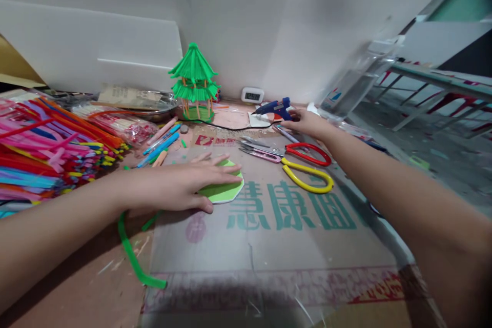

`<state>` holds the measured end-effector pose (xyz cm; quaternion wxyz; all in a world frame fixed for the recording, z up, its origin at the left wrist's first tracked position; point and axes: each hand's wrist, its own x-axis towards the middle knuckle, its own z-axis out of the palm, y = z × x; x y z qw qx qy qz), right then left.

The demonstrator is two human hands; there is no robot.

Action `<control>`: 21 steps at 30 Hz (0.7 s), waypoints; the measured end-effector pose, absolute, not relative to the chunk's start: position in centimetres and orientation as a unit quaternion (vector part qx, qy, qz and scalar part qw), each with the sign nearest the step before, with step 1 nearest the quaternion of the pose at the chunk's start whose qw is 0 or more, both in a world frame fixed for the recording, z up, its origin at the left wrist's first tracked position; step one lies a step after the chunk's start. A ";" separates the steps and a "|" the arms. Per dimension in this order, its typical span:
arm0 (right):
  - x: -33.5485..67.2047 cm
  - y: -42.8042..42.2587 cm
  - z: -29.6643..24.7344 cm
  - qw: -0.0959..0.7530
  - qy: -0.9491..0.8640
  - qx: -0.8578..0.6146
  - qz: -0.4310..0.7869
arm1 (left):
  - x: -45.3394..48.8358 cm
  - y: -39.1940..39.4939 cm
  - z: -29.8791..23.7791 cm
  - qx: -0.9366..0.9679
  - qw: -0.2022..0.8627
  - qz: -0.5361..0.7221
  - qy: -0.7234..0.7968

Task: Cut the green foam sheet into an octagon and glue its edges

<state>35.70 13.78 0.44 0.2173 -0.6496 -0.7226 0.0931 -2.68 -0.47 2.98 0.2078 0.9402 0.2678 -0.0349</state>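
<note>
My left hand (184, 184) lies flat, fingers stretched out, on a light green octagonal foam piece (226, 192) on the cardboard sheet (277, 236). My right hand (305, 122) reaches far forward, its fingers curled at the handle of a blue hot glue gun (274, 107) that rests at the back of the table. A small green pagoda model (195, 84) stands upright behind, to the left of the glue gun.
A big heap of coloured pipe cleaners (46, 148) fills the left side. Scissors with a red and a yellow handle (307, 164) and small snips (261, 152) lie right of the foam piece. A green strip (132, 253) curls near my left forearm. Blue pens (161, 146) lie nearby.
</note>
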 end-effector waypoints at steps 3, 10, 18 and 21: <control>34.5 14.6 0.2 0.213 -0.710 -0.666 0.084 | -2.6 -0.7 2.8 0.945 0.137 0.015 0.296; 32.9 13.6 2.1 0.351 -0.650 -0.671 0.058 | -0.7 -2.0 1.9 0.946 0.069 0.055 0.313; 29.6 2.8 3.9 0.451 -0.667 -0.520 0.287 | -1.9 -0.2 2.6 0.958 0.157 0.049 0.235; 28.8 -0.4 2.8 0.376 -0.704 -0.534 0.281 | -1.0 -1.0 2.3 0.946 0.097 0.083 0.299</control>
